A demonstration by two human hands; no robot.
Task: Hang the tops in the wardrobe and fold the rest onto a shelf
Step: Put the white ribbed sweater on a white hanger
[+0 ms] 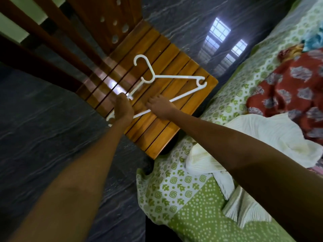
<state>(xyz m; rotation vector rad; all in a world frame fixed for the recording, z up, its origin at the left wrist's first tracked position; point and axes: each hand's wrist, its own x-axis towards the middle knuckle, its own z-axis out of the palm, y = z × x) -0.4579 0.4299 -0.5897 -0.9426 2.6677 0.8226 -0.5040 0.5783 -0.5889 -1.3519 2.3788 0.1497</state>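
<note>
No readable writing anywhere. White hanger (172, 76) at 12 o'clock over slatted wooden chair seat (174, 126). Left hand (123, 110) curled round its near arm; right hand (161, 107) fingers bent onto bottom bar. Red printed garment (286, 86) and cream top (262, 137) at 3 o'clock on green bedsheet (183, 198).

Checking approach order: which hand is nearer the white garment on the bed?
Right. The right hand is on the white hanger, bed side; the left hand is further from the white garment.
</note>
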